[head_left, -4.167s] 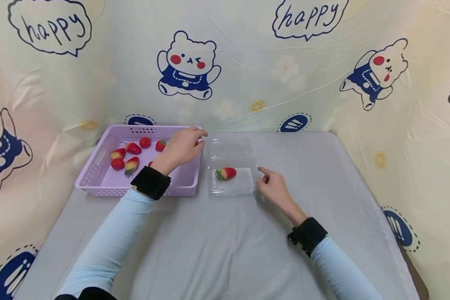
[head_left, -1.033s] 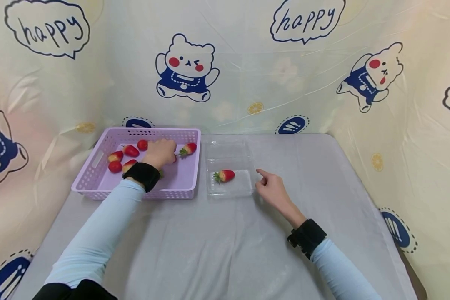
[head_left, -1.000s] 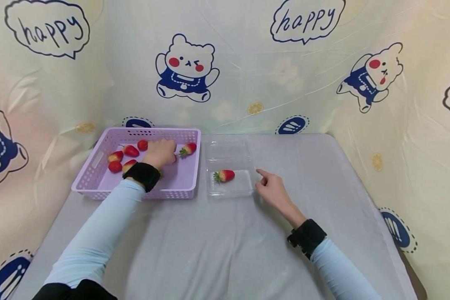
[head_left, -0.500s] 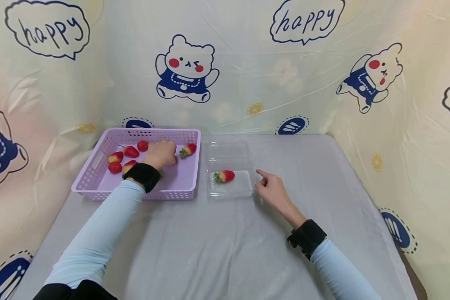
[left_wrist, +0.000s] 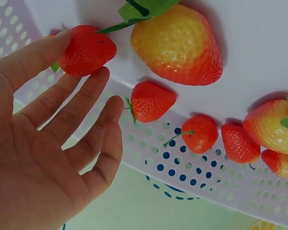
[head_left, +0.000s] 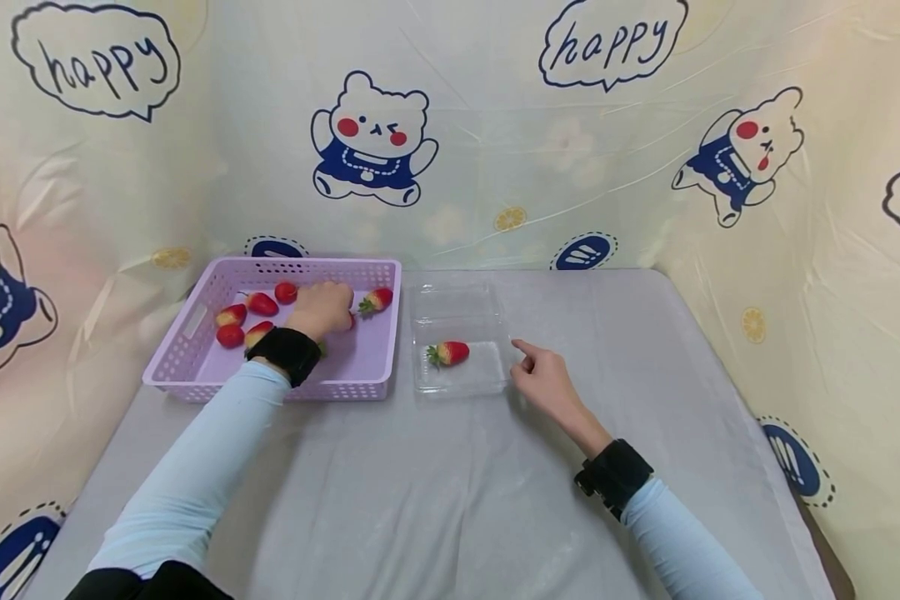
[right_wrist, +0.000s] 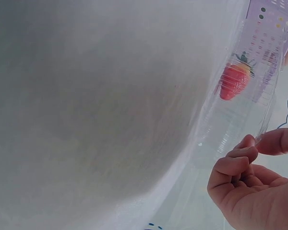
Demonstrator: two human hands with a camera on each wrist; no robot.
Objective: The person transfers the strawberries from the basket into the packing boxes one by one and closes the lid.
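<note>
My left hand [head_left: 321, 308] reaches down into the lilac basket [head_left: 345, 390]. In the left wrist view, its thumb and fingertips pinch a small red strawberry [left_wrist: 89, 51], which the hand mostly hides from the head camera. A larger red-and-yellow strawberry [left_wrist: 177, 45] lies beside it on the basket floor. To the basket's right sits a clear plastic box [head_left: 487, 371] with its lid folded back. One strawberry [head_left: 448, 353] with green leaves lies inside that box. My right hand [head_left: 549, 383] pinches the box's right edge between thumb and index finger, as the right wrist view shows.
Several more strawberries [head_left: 261, 303] lie in the left part of the basket, and one [head_left: 376, 300] is near its right wall. A grey cloth [head_left: 435, 475] covers the table. Behind it hangs a printed curtain [head_left: 487, 150].
Since the oldest frame, my left hand has gone from above the basket's right rim down and left among the strawberries. Over the last second it stays there. The right hand keeps its place.
</note>
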